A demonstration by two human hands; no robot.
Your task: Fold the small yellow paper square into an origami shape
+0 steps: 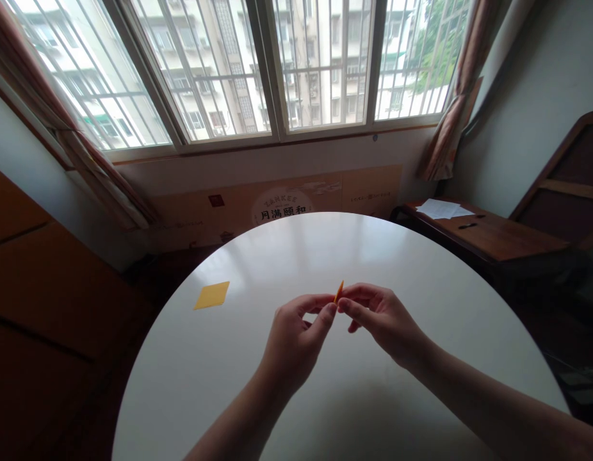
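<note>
Between my two hands, above the middle of the table, is a small folded piece of yellow-orange paper [339,292], its narrow pointed end sticking up. My left hand [299,336] pinches it from the left with thumb and forefinger. From the right, my right hand [380,320] pinches the same paper, its thumb and fingertips close to the left thumb. The fingers cover the lower part of the paper. Farther left, a flat square yellow sheet of paper [212,296] lies on the table, apart from both hands.
The round white table [191,384] has a glossy top. Beyond it are a wall with a printed banner [181,211] and barred windows. At the right stands a low wooden table [517,237] with white papers [440,208] on it. An orange-brown cabinet [37,275] is at the left.
</note>
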